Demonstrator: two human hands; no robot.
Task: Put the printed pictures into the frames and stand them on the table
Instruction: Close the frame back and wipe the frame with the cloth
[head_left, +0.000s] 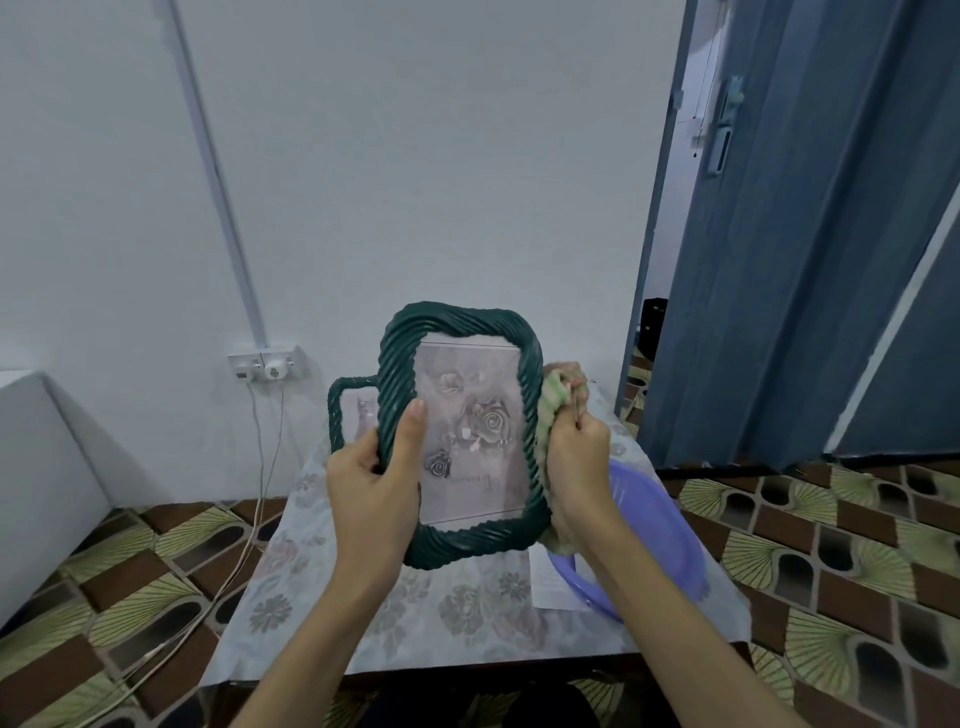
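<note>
I hold a dark green twisted-rope picture frame (530, 415) upright above the table, with a grey rose print (478, 436) inside it. My left hand (374, 483) grips its left edge, thumb on the glass. My right hand (579, 457) presses a green and pink cloth (550, 400) against the frame's right edge. A second green frame (340, 410) with a picture stands on the table behind, mostly hidden by the held one.
The small table has a floral cloth (415, 608). A purple plastic basin (654, 525) sits at its right, on a sheet of paper (550, 582). A wall socket (267, 364) with cables is at left. A blue door (779, 234) stands at right.
</note>
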